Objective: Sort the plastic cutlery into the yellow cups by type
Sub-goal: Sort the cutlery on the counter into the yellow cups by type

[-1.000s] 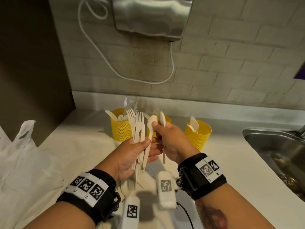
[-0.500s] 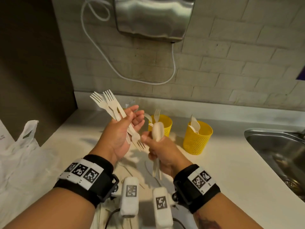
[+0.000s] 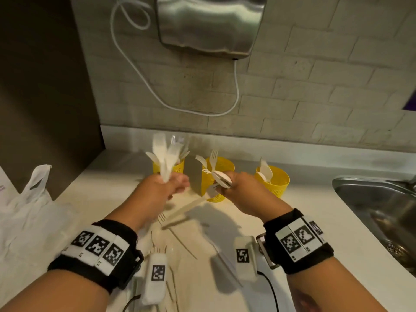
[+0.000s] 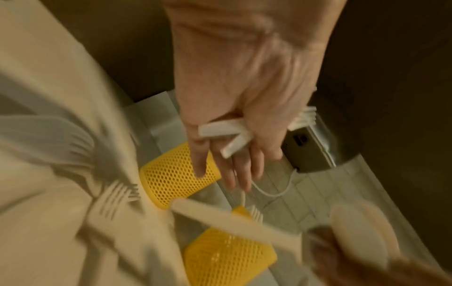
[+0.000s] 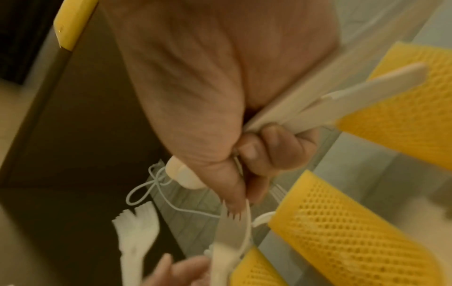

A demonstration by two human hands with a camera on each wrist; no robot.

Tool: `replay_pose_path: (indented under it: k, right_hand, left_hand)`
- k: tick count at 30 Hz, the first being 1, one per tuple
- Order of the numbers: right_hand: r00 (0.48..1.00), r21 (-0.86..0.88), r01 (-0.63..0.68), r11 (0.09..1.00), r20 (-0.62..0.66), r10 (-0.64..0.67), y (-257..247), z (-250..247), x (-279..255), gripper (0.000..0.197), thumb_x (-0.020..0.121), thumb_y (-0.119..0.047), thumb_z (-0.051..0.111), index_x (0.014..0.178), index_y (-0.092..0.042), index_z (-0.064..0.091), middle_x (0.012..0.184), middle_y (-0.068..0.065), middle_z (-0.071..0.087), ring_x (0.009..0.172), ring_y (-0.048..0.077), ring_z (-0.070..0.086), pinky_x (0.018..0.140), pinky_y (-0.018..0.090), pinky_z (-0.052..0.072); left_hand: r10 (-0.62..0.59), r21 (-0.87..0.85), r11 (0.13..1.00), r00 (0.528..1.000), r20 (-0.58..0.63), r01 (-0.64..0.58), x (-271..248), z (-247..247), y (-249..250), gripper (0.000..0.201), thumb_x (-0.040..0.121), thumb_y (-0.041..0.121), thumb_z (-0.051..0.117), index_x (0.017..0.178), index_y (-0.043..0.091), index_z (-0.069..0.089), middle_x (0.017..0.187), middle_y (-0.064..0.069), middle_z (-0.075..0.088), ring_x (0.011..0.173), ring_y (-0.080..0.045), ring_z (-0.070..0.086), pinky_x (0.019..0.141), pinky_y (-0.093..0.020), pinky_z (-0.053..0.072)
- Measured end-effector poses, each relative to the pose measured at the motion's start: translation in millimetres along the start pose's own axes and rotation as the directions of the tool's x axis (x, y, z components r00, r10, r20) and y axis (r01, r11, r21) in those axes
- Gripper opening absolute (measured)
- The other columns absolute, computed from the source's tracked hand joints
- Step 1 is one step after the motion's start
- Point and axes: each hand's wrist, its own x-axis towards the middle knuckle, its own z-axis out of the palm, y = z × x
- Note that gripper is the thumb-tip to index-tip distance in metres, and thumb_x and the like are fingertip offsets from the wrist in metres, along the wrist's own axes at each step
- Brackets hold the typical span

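Note:
Three yellow mesh cups stand in a row at the back of the counter: left cup [image 3: 177,166], middle cup [image 3: 221,164], right cup [image 3: 278,182], each with some white cutlery in it. My left hand [image 3: 165,186] grips a bunch of white forks [image 3: 163,154] by the handles, tines up, in front of the left cup. My right hand [image 3: 233,184] grips white spoons [image 3: 221,177] in front of the middle cup. A single fork [image 3: 191,204] sticks out down-left from its fingers. In the right wrist view the spoon handles [image 5: 318,104] cross the palm.
Loose forks and other cutlery [image 3: 165,221] lie on the counter [image 3: 108,194] below my hands. A white plastic bag [image 3: 24,210] is at the left, a steel sink [image 3: 378,210] at the right. A hand dryer [image 3: 209,23] with a cable hangs on the wall.
My hands have moved apart and forward. The left carried the forks from a raised, left-tilted pose to the left cup; the right took the spoons to the middle cup.

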Motion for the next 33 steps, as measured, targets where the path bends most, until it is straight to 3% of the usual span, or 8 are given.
replay_pose_path:
  k: [4, 8, 15, 21, 25, 29, 31, 33]
  right_hand:
    - [0.986, 0.091, 0.080, 0.993, -0.156, -0.066, -14, -2, 13, 0.017, 0.095, -0.026, 0.059, 0.103, -0.012, 0.064, 0.083, 0.005, 0.063, 0.067, 0.021, 0.053, 0.060, 0.033, 0.042]
    - [0.911, 0.570, 0.077, 0.818, -0.373, 0.174, -6, -9, 21, 0.021, 0.092, -0.036, 0.061, 0.107, -0.021, 0.060, 0.086, -0.001, 0.062, 0.072, 0.015, 0.055, 0.063, 0.031, 0.046]
    - [0.551, 0.714, 0.365, 0.598, -0.683, 0.480, 71, -70, 35, 0.008, 0.099, -0.012, 0.046, 0.094, -0.019, 0.047, 0.078, -0.002, 0.048, 0.066, 0.009, 0.046, 0.067, 0.022, 0.045]
    - [0.663, 0.716, 0.020, 0.698, -0.532, 0.527, 121, -37, 34, 0.031, 0.093, -0.016, 0.060, 0.119, -0.016, 0.044, 0.100, 0.001, 0.058, 0.093, 0.021, 0.060, 0.077, 0.031, 0.050]
    - [0.747, 0.723, 0.000, 0.691, -0.460, 0.480, 124, -23, 28, 0.053, 0.090, -0.018, 0.064, 0.135, -0.018, 0.037, 0.116, 0.005, 0.061, 0.107, 0.020, 0.062, 0.086, 0.031, 0.051]
    - [0.622, 0.481, 0.000, 0.877, -0.687, 0.377, 104, -26, 21, 0.058, 0.087, -0.036, 0.065, 0.136, -0.019, 0.041, 0.132, 0.001, 0.049, 0.122, 0.017, 0.049, 0.104, 0.043, 0.044]
    - [0.594, 0.407, 0.071, 0.910, -0.750, 0.290, 74, -22, 14, 0.059, 0.084, -0.047, 0.064, 0.132, -0.019, 0.047, 0.124, 0.001, 0.053, 0.113, 0.017, 0.053, 0.092, 0.037, 0.051]
    - [0.797, 0.504, 0.055, 0.862, -0.542, 0.266, 30, -10, 3, 0.060, 0.081, -0.056, 0.066, 0.129, -0.022, 0.053, 0.117, -0.001, 0.058, 0.105, 0.017, 0.058, 0.073, 0.025, 0.055]
  left_hand:
    - [-0.087, -0.055, 0.993, 0.969, 0.231, 0.102, -18, 37, -1, 0.024, 0.101, 0.021, 0.053, 0.093, 0.004, 0.067, 0.070, -0.009, 0.064, 0.058, -0.015, 0.059, 0.056, -0.025, 0.050]
    - [-0.059, -0.077, 0.994, 0.984, 0.171, 0.073, -21, 50, -12, 0.018, 0.100, 0.020, 0.054, 0.084, 0.011, 0.056, 0.061, -0.001, 0.044, 0.044, -0.008, 0.035, 0.042, -0.019, 0.032]
    - [-0.150, -0.276, 0.950, 0.988, 0.017, 0.149, -17, 41, -24, 0.023, 0.096, 0.030, 0.062, 0.080, 0.018, 0.050, 0.059, 0.000, 0.039, 0.047, -0.011, 0.030, 0.047, -0.023, 0.025]
    - [-0.110, -0.229, 0.968, 0.994, -0.016, 0.103, -15, 48, -17, 0.029, 0.092, 0.020, 0.068, 0.070, 0.012, 0.051, 0.057, -0.005, 0.051, 0.042, -0.012, 0.041, 0.042, -0.023, 0.035]
    - [-0.079, -0.176, 0.982, 0.996, -0.029, 0.073, -12, 50, -12, 0.024, 0.091, 0.017, 0.070, 0.071, 0.012, 0.058, 0.061, -0.005, 0.060, 0.041, -0.007, 0.045, 0.041, -0.020, 0.038]
    - [-0.058, -0.090, 0.994, 0.997, -0.042, 0.054, -12, 53, -8, 0.021, 0.091, 0.019, 0.070, 0.076, 0.005, 0.064, 0.046, 0.006, 0.056, 0.040, -0.005, 0.045, 0.040, -0.018, 0.037]
    - [-0.036, -0.065, 0.997, 0.996, -0.082, 0.030, -10, 55, -5, 0.022, 0.089, 0.022, 0.072, 0.075, 0.007, 0.064, 0.047, 0.005, 0.053, 0.042, -0.008, 0.046, 0.044, -0.021, 0.040]
    - [-0.012, 0.034, 0.999, 0.993, -0.120, 0.016, -6, 60, -2, 0.024, 0.087, 0.021, 0.073, 0.069, 0.012, 0.060, 0.052, 0.003, 0.053, 0.044, -0.010, 0.048, 0.049, -0.022, 0.041]
